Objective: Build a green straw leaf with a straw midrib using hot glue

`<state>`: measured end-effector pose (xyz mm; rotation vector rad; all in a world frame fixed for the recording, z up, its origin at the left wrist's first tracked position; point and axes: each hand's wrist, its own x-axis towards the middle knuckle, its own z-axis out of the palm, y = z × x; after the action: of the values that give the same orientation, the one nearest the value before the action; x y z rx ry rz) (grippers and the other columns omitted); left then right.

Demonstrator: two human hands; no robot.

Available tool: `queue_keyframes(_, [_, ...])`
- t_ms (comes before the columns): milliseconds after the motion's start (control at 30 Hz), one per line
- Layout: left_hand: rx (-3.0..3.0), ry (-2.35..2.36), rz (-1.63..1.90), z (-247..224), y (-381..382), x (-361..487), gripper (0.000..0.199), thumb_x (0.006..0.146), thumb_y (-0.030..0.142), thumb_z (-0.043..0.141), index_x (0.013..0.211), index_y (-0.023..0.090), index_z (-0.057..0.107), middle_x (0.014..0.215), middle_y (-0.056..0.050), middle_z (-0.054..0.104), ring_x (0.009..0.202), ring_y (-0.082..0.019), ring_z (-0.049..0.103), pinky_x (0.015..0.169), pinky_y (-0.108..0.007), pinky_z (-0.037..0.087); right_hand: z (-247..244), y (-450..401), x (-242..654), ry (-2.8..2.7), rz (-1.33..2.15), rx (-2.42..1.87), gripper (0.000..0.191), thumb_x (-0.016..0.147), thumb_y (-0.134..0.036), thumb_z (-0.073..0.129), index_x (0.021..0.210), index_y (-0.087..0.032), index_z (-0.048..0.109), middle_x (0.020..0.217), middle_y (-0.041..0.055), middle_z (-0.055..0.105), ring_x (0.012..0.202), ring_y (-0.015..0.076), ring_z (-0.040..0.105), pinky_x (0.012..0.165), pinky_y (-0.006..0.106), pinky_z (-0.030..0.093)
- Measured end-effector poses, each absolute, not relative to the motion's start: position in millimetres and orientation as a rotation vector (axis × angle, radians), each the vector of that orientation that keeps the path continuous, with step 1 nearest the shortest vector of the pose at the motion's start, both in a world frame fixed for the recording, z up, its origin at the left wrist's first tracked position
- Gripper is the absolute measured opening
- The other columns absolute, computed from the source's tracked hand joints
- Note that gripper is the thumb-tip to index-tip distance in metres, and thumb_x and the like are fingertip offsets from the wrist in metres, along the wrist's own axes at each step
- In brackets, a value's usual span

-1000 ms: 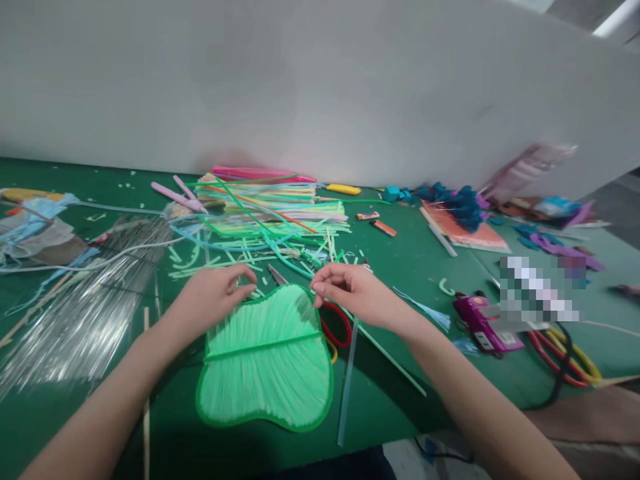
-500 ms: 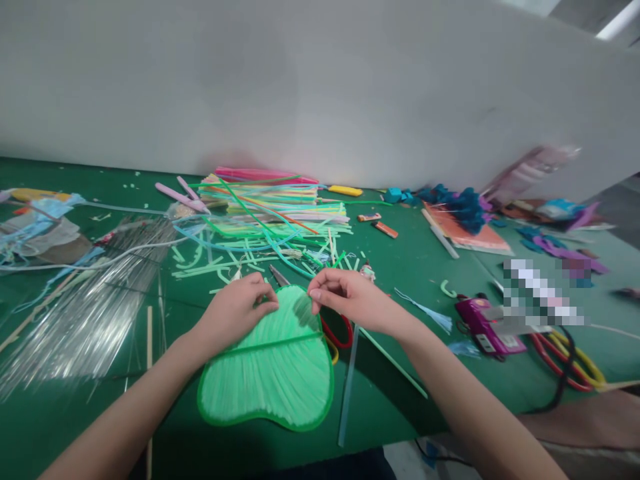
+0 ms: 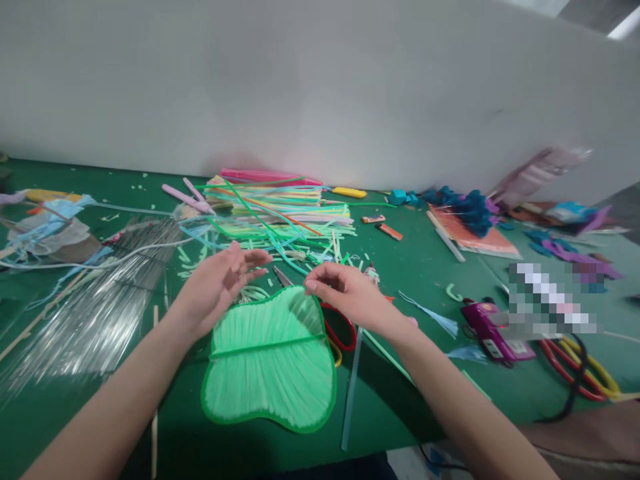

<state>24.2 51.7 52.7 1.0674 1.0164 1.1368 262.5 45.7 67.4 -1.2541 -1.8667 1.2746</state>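
The green table (image 3: 425,287), littered with pale cut strips (image 3: 285,213), meets a plain grey wall (image 3: 300,87). Near the wall, a clear wrapper (image 3: 543,175) holds something pinkish. The green leaf-shaped piece (image 3: 273,380) is in front of me; my left hand (image 3: 213,290) is open by its upper left edge, my right hand (image 3: 347,297) pinched at its upper right, on what I can't tell.

I could read no words, brands or numbers from my view. The magenta device (image 3: 493,331) on the table (image 3: 415,257) bore pale label patches, but their print was too small and blurred for me. The orange-red packet (image 3: 389,231) showed white markings that I couldn't make out either.
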Motion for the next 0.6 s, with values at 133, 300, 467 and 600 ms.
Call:
queue_keyframes(133, [0.812,0.843,1.098,55,46,32,0.027,0.084,0.038,0.070,0.073,0.017,0.057,0.115,-0.009,0.069,0.113,-0.024,0.064,0.098,-0.039,0.052,80,45,238,-1.844,1.067,-1.152,0.010,0.091,-0.029,0.062,0.090,-0.020,0.067,0.095,0.0025,0.070,0.091,0.0157,0.063,0.086,0.033,0.049])
queue_keyframes(300, [0.671,0.735,1.005,46,38,48,0.018,0.092,0.030,0.061,0.096,0.014,0.069,0.094,-0.009,0.072,0.092,-0.019,0.069,0.080,-0.029,0.059,80,47,204,-2.009,0.628,-1.101,0.004,0.079,-0.029,0.078,0.082,-0.027,0.075,0.137,0.0018,0.056,0.138,0.0286,0.032,0.113,0.053,0.026])
queue_keyframes(467, [0.594,0.717,1.034,41,41,45,0.008,0.086,0.020,0.068,0.092,0.015,0.070,0.077,-0.001,0.068,0.065,-0.008,0.064,0.066,-0.018,0.058,74,51,201,-1.986,0.644,-1.159,0.002,0.081,-0.027,0.074,0.084,-0.027,0.074,0.130,0.0031,0.059,0.132,0.0271,0.040,0.110,0.052,0.030])
queue_keyframes(600, [0.550,0.716,1.030,42,43,40,0.013,0.085,0.021,0.072,0.079,0.010,0.069,0.071,-0.003,0.069,0.061,-0.008,0.064,0.062,-0.016,0.058,80,47,212,-1.937,0.661,-1.170,0.002,0.083,-0.028,0.074,0.083,-0.027,0.074,0.124,0.0023,0.063,0.125,0.0242,0.050,0.109,0.046,0.032])
